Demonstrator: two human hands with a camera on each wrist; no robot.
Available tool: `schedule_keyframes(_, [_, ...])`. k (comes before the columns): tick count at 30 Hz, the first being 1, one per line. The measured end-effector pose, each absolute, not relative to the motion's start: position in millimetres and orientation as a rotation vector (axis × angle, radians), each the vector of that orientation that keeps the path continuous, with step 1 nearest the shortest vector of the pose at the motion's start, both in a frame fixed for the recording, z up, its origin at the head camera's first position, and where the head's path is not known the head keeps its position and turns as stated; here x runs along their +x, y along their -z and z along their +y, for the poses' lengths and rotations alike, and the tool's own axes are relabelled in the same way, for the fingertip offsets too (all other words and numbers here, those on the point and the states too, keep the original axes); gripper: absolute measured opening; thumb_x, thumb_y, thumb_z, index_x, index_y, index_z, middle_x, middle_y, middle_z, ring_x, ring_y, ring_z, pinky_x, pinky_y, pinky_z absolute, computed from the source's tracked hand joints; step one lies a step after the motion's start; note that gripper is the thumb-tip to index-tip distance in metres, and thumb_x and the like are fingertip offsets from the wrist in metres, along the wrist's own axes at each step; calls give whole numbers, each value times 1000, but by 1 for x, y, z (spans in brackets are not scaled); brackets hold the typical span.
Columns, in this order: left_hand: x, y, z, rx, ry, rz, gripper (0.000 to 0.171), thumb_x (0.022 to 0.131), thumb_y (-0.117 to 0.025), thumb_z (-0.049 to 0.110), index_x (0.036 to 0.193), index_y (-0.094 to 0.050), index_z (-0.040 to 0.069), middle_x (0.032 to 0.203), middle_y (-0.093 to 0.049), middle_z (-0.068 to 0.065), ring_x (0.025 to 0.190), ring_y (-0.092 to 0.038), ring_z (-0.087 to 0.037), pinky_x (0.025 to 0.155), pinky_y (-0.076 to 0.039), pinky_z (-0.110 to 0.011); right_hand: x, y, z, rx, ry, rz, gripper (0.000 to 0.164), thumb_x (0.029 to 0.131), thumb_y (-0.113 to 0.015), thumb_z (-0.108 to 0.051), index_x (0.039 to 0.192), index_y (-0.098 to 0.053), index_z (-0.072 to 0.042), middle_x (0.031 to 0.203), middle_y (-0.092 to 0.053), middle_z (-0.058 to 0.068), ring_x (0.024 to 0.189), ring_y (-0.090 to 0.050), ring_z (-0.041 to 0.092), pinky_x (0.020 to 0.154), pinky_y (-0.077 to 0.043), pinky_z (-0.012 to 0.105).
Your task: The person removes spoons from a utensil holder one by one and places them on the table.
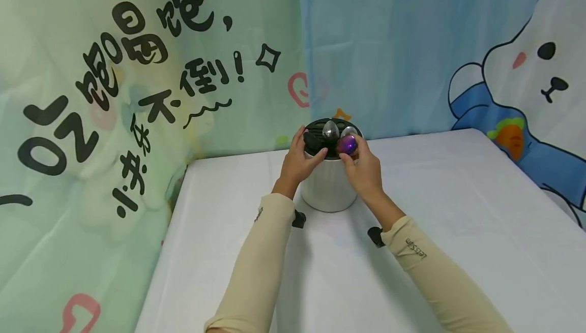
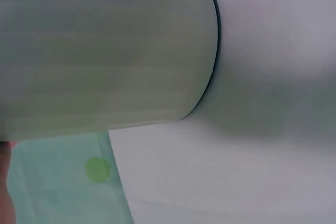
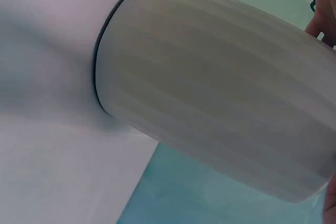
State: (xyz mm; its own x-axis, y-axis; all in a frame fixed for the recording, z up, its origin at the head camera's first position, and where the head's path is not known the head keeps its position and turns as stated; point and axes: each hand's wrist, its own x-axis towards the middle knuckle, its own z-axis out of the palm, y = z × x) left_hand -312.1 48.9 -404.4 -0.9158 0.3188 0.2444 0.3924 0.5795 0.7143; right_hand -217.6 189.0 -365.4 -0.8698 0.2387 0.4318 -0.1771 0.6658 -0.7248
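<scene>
In the head view, we see a white container (image 1: 327, 188) standing upright on a white table (image 1: 229, 251), a dark rim and insert (image 1: 326, 122) at its mouth. Within that mouth we make out two silver rounded pieces (image 1: 330, 131), a black piece (image 1: 313, 142) at the left and a purple rounded piece (image 1: 346, 145) at the right. The left hand (image 1: 297, 161) is at the container's left rim, fingers and thumb partly spread and curved about the black piece; we cannot tell whether it grips that piece or the rim. The right hand (image 1: 366, 168), over the container's right rim, pinches the purple piece between thumb and fingers. Two beige sleeves (image 1: 256, 262) reach in from the near side of the container. Behind it we see a green curtain (image 1: 238, 129) with dark lettering and, to the right, a blue curtain (image 1: 389, 68) with a white cartoon animal.

In the left wrist view, the container's pale wall fills the upper left, a sliver of skin beside it.

In the right wrist view, we see the container's ribbed side and dark base edge, with parts of hands by its mouth end.
</scene>
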Motion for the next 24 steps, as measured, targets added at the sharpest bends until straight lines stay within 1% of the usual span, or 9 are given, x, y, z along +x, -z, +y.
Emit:
schedule_keyframes(4, [-312, 402, 49, -605, 1272, -2725, 75, 85, -55, 48, 146, -25, 15, 153, -12, 6, 127, -43, -28, 102, -35, -47, -218, 352, 198, 4, -1181, -2255, 54, 90, -55, -5, 138, -33, 4, 93, -57, 28, 86, -57, 36, 78, -49, 45])
schedule_keyframes(6, [-312, 402, 49, -609, 1275, -2739, 75, 85, -54, 48, 146, -23, 16, 154, -10, 7, 126, -43, -28, 102, -35, -48, -217, 342, 203, -2, -1205, -2188, 56, 90, -55, -4, 139, -31, 3, 93, -57, 26, 88, -57, 34, 82, -48, 31])
schedule_keyframes(9, [-312, 402, 48, -619, 1273, -2754, 75, 86, -53, 49, 146, -22, 16, 154, -9, 7, 125, -44, -29, 102, -35, -48, -212, 325, 211, -28, -1258, -2093, 58, 90, -56, -5, 141, -29, -1, 89, -57, 16, 83, -59, 15, 79, -45, 15])
schedule_keyframes(11, [-312, 402, 48, -622, 1271, -2760, 75, 86, -53, 49, 146, -22, 17, 154, -8, 9, 124, -45, -29, 102, -35, -48, -207, 313, 218, -41, -1314, -2022, 58, 90, -55, -7, 142, -29, -6, 87, -56, 3, 80, -57, 2, 76, -42, 6])
schedule_keyframes(13, [-311, 401, 48, -624, 1262, -2769, 75, 86, -53, 49, 146, -21, 17, 154, -7, 9, 124, -45, -29, 102, -35, -47, -203, 304, 227, -35, -1380, -1940, 58, 90, -55, -8, 142, -29, -9, 88, -53, -6, 79, -55, -7, 76, -46, 8])
schedule_keyframes(16, [-311, 399, 48, -627, 1252, -2782, 76, 86, -52, 50, 147, -21, 16, 154, -6, 8, 126, -44, -29, 103, -35, -47, -195, 295, 240, -31, -1460, -1808, 56, 89, -56, -4, 139, -33, -9, 90, -50, -11, 80, -59, -3, 74, -48, 9])
schedule_keyframes(20, [-311, 398, 47, -623, 1250, -2790, 76, 86, -52, 50, 147, -21, 16, 154, -6, 8, 128, -41, -29, 104, -34, -47, -186, 293, 257, -35, -1621, -1604, 55, 86, -56, 3, 137, -37, -7, 94, -51, -3, 83, -59, 5, 71, -49, 10])
schedule_keyframes(22, [-310, 398, 46, -620, 1252, -2794, 76, 86, -51, 51, 147, -20, 17, 154, -6, 9, 129, -40, -29, 104, -34, -47, -181, 295, 265, -55, -1672, -1554, 56, 86, -55, 5, 138, -38, -8, 96, -51, 0, 86, -59, 7, 71, -49, 10])
schedule_keyframes(24, [-310, 398, 47, -620, 1260, -2796, 76, 86, -51, 52, 147, -20, 17, 154, -5, 9, 129, -39, -29, 104, -33, -47, -177, 299, 273, -106, -1664, -1596, 57, 87, -54, 4, 139, -37, -9, 97, -49, -1, 89, -58, 6, 72, -48, 9])
